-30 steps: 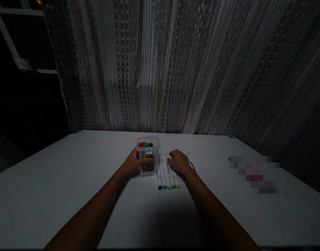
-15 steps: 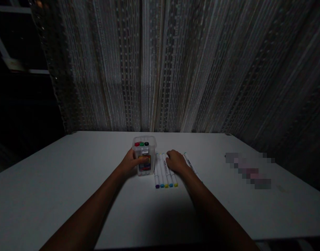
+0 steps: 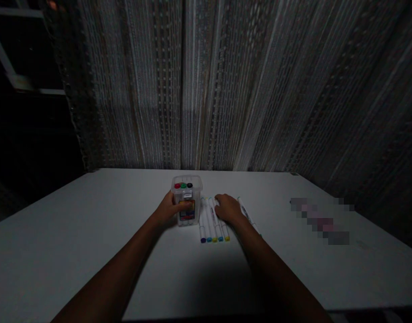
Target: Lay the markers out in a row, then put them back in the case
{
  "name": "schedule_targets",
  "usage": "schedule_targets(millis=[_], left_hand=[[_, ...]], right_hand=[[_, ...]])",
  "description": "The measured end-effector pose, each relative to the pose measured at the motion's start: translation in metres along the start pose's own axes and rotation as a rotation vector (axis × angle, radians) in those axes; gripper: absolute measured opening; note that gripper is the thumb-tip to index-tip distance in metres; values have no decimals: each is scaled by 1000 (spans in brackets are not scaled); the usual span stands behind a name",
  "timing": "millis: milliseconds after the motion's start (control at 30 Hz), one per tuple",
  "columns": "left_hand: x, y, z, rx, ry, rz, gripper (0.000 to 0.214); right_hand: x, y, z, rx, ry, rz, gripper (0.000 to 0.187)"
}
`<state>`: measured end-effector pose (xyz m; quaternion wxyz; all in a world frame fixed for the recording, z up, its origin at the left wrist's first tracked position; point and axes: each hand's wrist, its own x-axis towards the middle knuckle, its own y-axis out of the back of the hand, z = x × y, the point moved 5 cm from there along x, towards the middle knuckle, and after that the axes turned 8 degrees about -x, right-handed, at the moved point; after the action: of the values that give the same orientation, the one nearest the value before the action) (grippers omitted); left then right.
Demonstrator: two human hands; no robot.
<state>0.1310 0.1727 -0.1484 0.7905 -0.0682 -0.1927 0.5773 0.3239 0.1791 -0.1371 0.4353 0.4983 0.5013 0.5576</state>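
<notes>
Gripping clear box (image 3: 195,213) on worktop (image 3: 125,193) with left hand (image 3: 167,208), fingers wrapped round side | right hand (image 3: 228,208) curled over five-marker row (image 3: 213,222), cannot tell if grasping | seemingly partway: three markers (image 3: 183,185) in, row and slanted marker (image 3: 247,214) not yet

one left hand (image 3: 167,208) and one right hand (image 3: 228,209) showed, one clear box (image 3: 196,211) held three coloured marker tops (image 3: 183,185), five white markers (image 3: 212,226) lay in a row, one single marker (image 3: 248,214) lay apart
</notes>
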Motion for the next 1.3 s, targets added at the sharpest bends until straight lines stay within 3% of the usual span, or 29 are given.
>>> schedule_targets(millis=[433,633,900,1000,1100,1200,1300], left_hand=[[0,-1,5,52,4,2,48],[-2,-3,8,56,-8,10,48],[0,-2,6,31,0,15,50],[1,-2,4,18,3,2,52],[2,-2,4,16,-13,-14,53],[2,-4,7,16,-42,-14,52],[0,-6,10,6,-51,-27,51]], right_hand=[[1,-1,3,-38,-66,4,27],[4,13,7,183,-96,226,30],[1,41,19,652,-59,576,28],[-4,59,23,868,1,696,27],[-17,91,21,1049,105,860,27],[-34,132,10,1122,231,1033,25],[-45,166,-8,1126,360,1109,23]])
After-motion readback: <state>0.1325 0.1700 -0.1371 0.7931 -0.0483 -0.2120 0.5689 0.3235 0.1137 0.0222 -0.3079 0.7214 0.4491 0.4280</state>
